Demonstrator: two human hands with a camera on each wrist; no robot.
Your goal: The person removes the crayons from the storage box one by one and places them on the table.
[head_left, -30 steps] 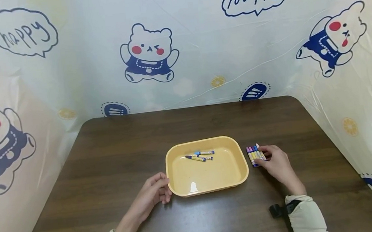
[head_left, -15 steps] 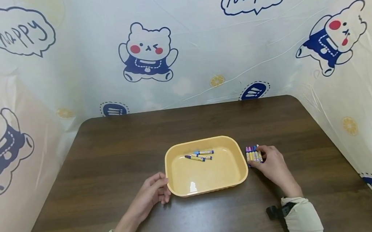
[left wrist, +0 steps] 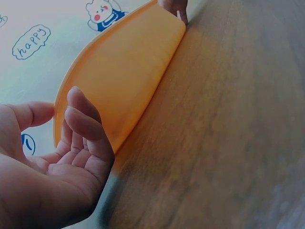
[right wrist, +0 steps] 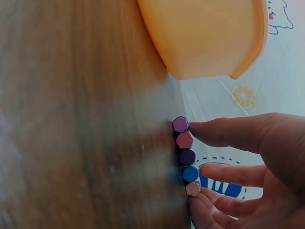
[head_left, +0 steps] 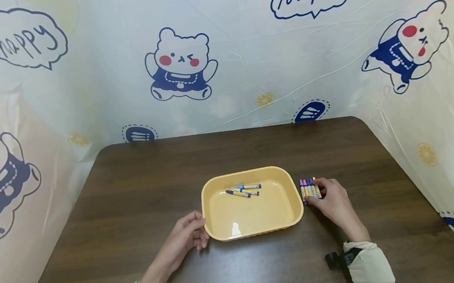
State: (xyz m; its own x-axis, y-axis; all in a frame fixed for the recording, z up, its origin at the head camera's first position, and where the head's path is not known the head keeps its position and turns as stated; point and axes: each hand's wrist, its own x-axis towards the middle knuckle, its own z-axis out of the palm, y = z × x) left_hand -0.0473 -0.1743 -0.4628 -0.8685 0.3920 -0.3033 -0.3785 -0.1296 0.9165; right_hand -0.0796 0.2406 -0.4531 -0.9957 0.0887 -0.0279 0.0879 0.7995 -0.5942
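A yellow plastic tray point(head_left: 257, 214) stands on the brown table with three paper-wrapped crayons point(head_left: 240, 193) inside, toward its back. At its left end the left hand point(head_left: 182, 239) holds the rim; the left wrist view has the thumb at the edge and the other fingers curled by the outer wall. Just right of the tray, several more crayons point(head_left: 307, 189) lie side by side in a row. The right hand point(head_left: 335, 200) grips this row. Its thumb point(right wrist: 224, 132) touches the purple crayon at one end, while other fingers are at the blue and pale ones.
The dark wooden table point(head_left: 154, 178) reaches back to a pale curtain point(head_left: 239, 47) printed with bears, which also hangs on both sides. A black strap device point(head_left: 340, 258) sits on the right wrist, over a light sleeve point(head_left: 370, 265).
The right hand has shifted slightly left and the crayon row has come closer to the tray, lying straighter. The left hand stays at the tray's left end.
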